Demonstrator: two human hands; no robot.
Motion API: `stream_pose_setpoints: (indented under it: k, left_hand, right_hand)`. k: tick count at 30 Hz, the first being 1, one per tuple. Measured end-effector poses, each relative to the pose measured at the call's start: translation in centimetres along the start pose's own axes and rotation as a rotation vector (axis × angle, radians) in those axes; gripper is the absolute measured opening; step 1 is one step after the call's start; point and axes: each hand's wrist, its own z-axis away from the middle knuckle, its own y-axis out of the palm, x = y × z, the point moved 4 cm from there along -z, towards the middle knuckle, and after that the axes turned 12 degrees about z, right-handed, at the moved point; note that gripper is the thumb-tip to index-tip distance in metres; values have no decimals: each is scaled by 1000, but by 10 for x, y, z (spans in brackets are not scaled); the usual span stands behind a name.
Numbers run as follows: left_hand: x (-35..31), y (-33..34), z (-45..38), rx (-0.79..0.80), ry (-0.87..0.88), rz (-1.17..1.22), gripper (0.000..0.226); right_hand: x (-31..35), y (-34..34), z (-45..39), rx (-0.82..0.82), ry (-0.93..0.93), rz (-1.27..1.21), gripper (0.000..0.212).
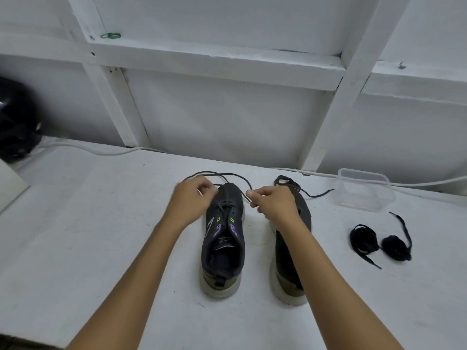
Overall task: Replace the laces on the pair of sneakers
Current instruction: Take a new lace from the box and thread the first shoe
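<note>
Left hand (194,195) and right hand (270,200) each pinch a lace (227,175) end. Right forearm hides most of the right sneaker (300,286); left fingers blurred.

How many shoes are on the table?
2. The left sneaker stands between the person's forearms, its lace pinched by the left hand and right hand. The right sneaker stands beside it, partly hidden under the right forearm.

A clear plastic box (364,189) sits at right; a black helmet (16,122) at far left; a white cable (101,150) runs along the wall.
</note>
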Motion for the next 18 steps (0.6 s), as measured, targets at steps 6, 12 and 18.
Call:
stream_pose_setpoints:
  k: [6, 12, 18]
  left_hand:
    - [9, 38, 18, 255, -181, -118, 13]
    - [7, 43, 23, 272, -164, -79, 9]
    - [7, 39, 25, 121, -289, 130, 12]
  right_hand:
    - [-4, 21, 11, 55, 166, -376, 7]
    - [-19, 42, 13, -49, 217, -290, 19]
    - [-18, 68, 16, -95, 200, -431, 17]
